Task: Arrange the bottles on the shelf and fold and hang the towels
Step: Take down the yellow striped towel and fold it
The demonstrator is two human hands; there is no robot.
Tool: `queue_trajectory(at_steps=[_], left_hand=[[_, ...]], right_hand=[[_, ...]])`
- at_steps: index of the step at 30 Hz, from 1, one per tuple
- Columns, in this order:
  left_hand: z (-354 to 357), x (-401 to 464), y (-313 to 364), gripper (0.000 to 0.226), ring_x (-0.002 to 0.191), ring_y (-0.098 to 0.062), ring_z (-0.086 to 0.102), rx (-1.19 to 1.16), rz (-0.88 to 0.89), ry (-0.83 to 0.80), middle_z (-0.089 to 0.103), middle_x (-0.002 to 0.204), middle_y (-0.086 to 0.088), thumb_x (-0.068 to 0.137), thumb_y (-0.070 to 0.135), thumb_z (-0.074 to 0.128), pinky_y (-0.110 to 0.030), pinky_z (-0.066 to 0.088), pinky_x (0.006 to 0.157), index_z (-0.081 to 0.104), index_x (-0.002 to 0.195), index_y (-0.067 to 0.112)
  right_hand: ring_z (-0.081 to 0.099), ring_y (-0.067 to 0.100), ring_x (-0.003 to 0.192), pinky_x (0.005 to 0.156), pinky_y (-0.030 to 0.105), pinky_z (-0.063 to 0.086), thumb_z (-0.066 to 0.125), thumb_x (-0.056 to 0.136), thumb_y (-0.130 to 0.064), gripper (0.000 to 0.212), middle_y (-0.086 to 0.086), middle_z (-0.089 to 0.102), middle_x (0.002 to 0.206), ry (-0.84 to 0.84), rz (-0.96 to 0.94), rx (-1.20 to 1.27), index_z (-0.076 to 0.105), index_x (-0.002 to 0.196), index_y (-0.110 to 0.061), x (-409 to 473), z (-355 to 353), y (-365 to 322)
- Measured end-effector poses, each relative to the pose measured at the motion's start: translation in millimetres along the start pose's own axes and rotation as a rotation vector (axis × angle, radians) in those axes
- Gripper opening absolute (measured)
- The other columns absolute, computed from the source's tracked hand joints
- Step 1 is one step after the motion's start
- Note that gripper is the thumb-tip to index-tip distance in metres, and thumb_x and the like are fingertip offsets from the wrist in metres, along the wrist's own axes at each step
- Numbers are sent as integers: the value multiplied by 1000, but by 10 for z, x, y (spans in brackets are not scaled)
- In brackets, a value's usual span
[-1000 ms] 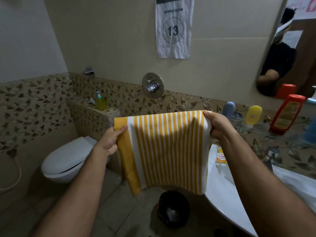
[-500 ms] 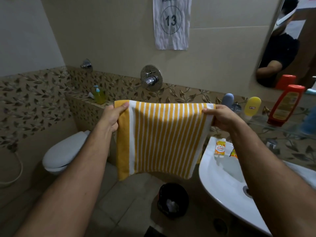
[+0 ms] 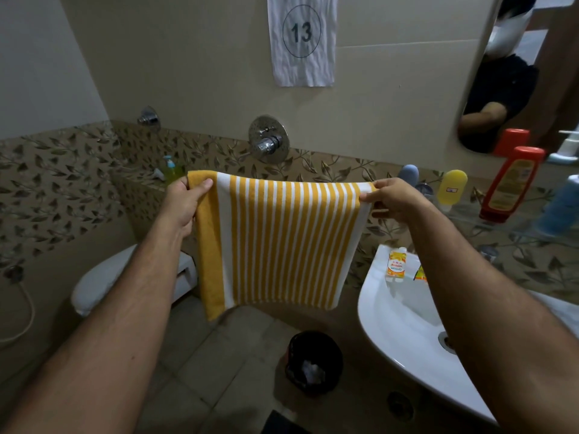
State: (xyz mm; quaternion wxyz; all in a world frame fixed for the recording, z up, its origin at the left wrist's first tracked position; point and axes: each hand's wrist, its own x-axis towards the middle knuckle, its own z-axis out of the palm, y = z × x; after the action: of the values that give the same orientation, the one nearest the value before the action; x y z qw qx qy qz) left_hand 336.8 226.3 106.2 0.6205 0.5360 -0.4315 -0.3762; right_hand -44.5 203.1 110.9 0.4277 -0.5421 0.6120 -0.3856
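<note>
A yellow-and-white striped towel [image 3: 282, 242] hangs spread out in front of me, its top edge stretched level. My left hand [image 3: 185, 202] pinches its top left corner and my right hand [image 3: 391, 198] pinches its top right corner. On the glass shelf [image 3: 501, 227] at the right stand a red bottle [image 3: 510, 187], a yellow bottle [image 3: 451, 186], a grey-blue bottle [image 3: 409, 175] and a blue bottle [image 3: 560, 208]. Whatever the towel's top edge may rest on is hidden behind it.
A white sink [image 3: 401, 333] is at the lower right, with a small orange tube [image 3: 396, 266] on its rim. A white toilet [image 3: 103, 280] sits at the left, a black bin [image 3: 313, 361] on the floor. A chrome tap [image 3: 268, 142] sticks out of the wall; a green soap bottle [image 3: 172, 172] stands on the ledge.
Both hands have raised the towel and pulled its top edge out straight and level. The view has tilted down, so more of the sink and floor shows.
</note>
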Motion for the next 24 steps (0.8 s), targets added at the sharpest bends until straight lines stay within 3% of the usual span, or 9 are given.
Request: queue_trajectory(at_steps=[2,5,8,13,16,19,24], left_hand=[[-27,11,-18,4,93,-21,65,85,22,15,69,94,-3,90,22,67,-37,55,79,64,92,24],[-1,-14,-51,8,93,-21,66,164,26,48,69,96,-4,89,26,68,-38,56,80,65,95,23],[30,-48,-72,15,95,-21,66,177,4,53,70,100,-6,88,25,69,-40,56,83,66,101,19],[46,-63,-60,27,99,-23,64,214,-30,44,67,106,-8,89,25,68,-39,54,85,65,113,13],[40,-54,-26,28,99,-21,61,276,-24,35,67,107,-6,88,25,69,-32,49,79,65,114,13],[23,-29,7,25,98,-21,61,364,0,22,66,104,-6,88,24,69,-32,45,79,65,110,13],[103,-31,57,25,88,-18,61,357,64,70,66,99,-8,89,22,68,-28,47,73,66,110,8]], right_hand=[[66,32,103,94,48,54,69,90,-22,13,16,69,108,81,-79,-165,67,99,-12,13,14,-8],[64,26,93,85,40,56,68,91,-21,35,17,66,112,212,-137,-277,60,120,-3,69,51,-17],[60,25,105,89,42,56,69,89,-17,57,13,54,129,274,-149,-206,41,139,-9,79,49,-17],[61,25,108,92,45,55,69,90,-27,40,10,61,122,324,-250,-280,56,125,-12,130,-19,24],[63,20,96,72,30,57,69,90,-24,32,6,63,109,340,-310,-267,62,119,-11,139,-64,0],[61,11,74,47,12,45,68,91,-18,22,8,66,99,337,-348,-241,67,112,-9,141,-105,-24],[70,18,63,41,21,47,67,92,-13,19,12,70,89,291,-329,-123,67,109,-7,170,-152,-51]])
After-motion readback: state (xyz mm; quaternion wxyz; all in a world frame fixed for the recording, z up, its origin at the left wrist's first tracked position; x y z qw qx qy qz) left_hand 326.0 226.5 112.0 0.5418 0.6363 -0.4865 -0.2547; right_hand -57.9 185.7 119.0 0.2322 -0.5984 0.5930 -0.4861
